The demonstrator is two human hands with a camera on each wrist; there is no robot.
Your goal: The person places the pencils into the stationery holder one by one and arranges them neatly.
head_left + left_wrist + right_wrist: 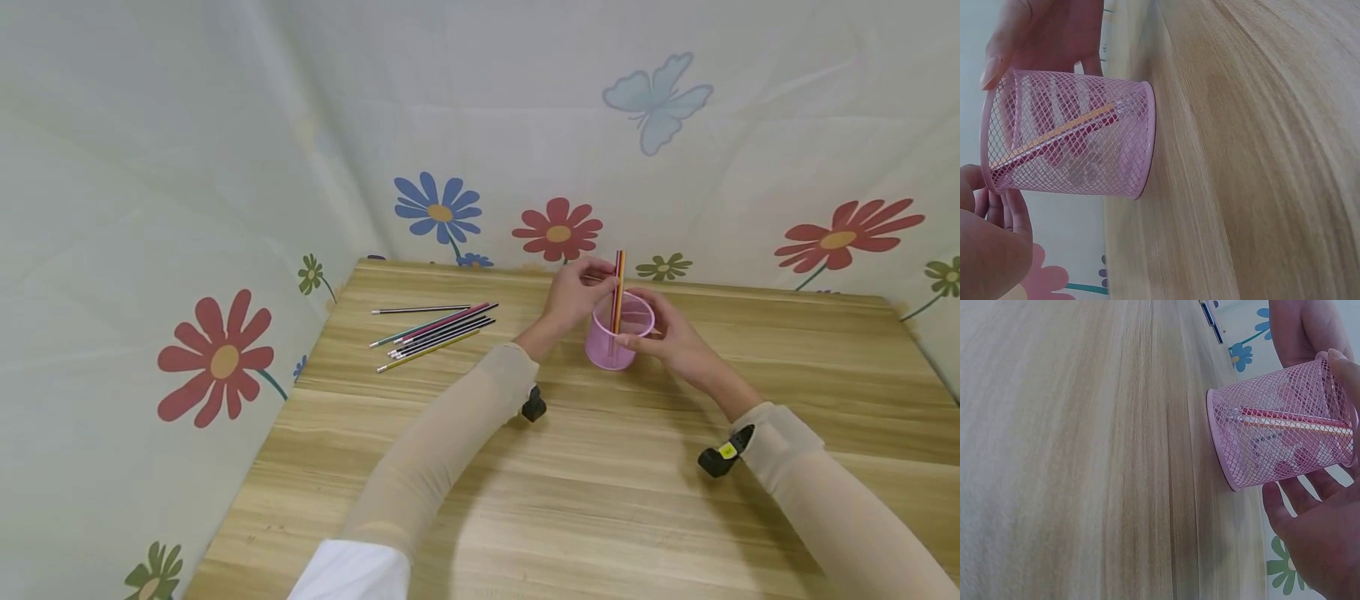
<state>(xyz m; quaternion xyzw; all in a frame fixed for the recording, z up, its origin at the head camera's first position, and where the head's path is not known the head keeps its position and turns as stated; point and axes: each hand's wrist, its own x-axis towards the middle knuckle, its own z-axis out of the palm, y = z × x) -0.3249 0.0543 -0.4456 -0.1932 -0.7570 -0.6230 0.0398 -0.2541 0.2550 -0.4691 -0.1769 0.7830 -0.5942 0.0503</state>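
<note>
Wood tabletop, flowered backdrop: back edge ran close past the pink mesh cup at 12 o'clock, tabletop stretching away to 6. Cup stood upright on the wood, right hand gripping it from 3 o'clock, thumb at rim; left hand, around 11, pinched red and yellow pencils, lower ends inside. Loose pencils lay at 9 o'clock, short of the left edge.

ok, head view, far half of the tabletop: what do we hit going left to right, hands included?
Group of pencils lying on the table → left hand → pink mesh cup → right hand
</note>
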